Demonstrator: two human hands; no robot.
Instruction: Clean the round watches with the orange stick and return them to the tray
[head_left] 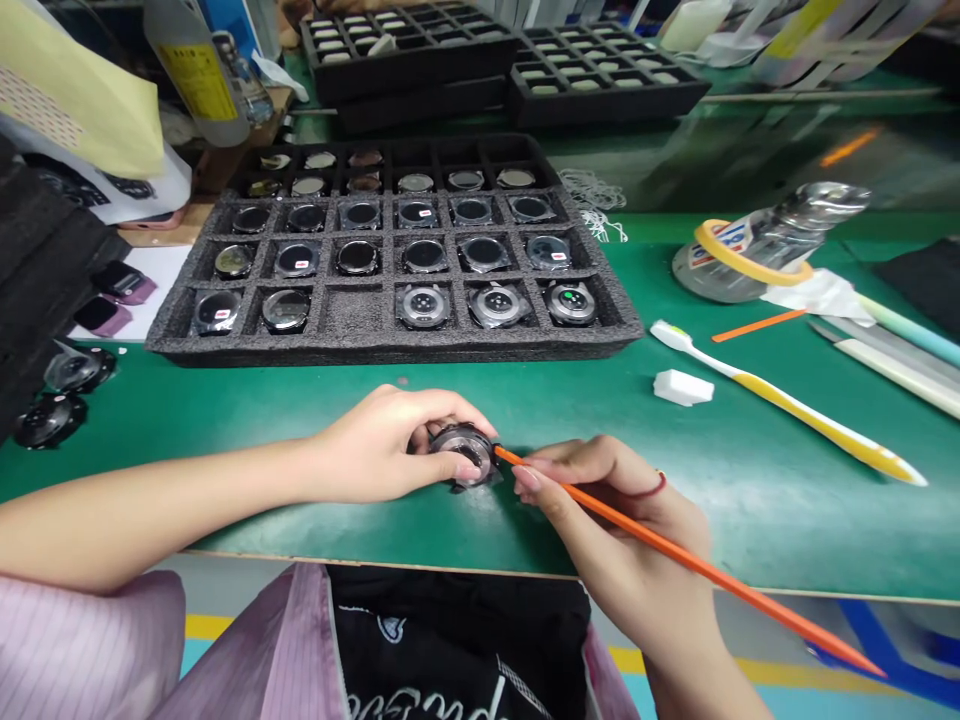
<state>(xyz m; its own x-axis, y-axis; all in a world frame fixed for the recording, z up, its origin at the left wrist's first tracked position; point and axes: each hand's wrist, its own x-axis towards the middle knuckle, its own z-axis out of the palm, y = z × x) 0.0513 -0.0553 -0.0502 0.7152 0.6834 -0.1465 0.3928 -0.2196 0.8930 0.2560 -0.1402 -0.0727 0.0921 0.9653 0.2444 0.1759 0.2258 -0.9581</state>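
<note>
My left hand (pixel 397 445) grips a round dark watch case (pixel 472 447) between thumb and fingers, tilted on edge just over the green tabletop. Part of the watch is hidden behind my thumb and fingers. Pinched in my right hand (pixel 626 520) is a long thin orange stick (pixel 645 535), held like a pen. Its tip touches the right side of the watch, or lies right beside it. Beyond my hands lies a black foam tray (pixel 390 347) with round watches in most of its pockets; one front-row pocket (pixel 351 315) holds no watch.
To the right lie a toothbrush (pixel 810 405), a white block (pixel 682 387), a short orange stick (pixel 757 326) and a knife-like white tool (pixel 900 375). A bottle with a yellow ring (pixel 750 255) stands behind them. More watches (pixel 52 420) sit at the left. Black trays (pixel 607 100) line the back.
</note>
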